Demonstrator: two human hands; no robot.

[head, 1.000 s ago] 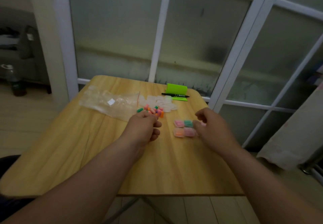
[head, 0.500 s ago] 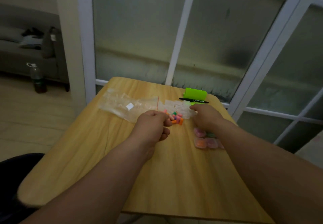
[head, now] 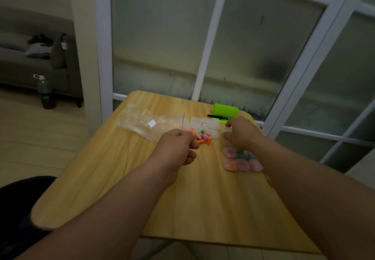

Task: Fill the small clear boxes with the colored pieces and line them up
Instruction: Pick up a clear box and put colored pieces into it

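Pinching a clear box (head: pixel 227 134), right hand (head: pixel 241 133) beside colored pieces (head: pixel 204 138).

**user1:** Somebody's home, right? Living room area?

**user2:** Yeah, pretty sure. Grey fabric sofa (head: pixel 22 67) with stuff dumped on it, a dark plastic bottle (head: pixel 46 94) standing on the pale wood floor (head: pixel 40 138) beside it, and white-framed frosted glass doors (head: pixel 162 36) behind a small light wooden table (head: pixel 203 199).

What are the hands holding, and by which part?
The right hand seems to pinch a clear box by its edge. The left hand curls at the colored pieces; hold unclear.
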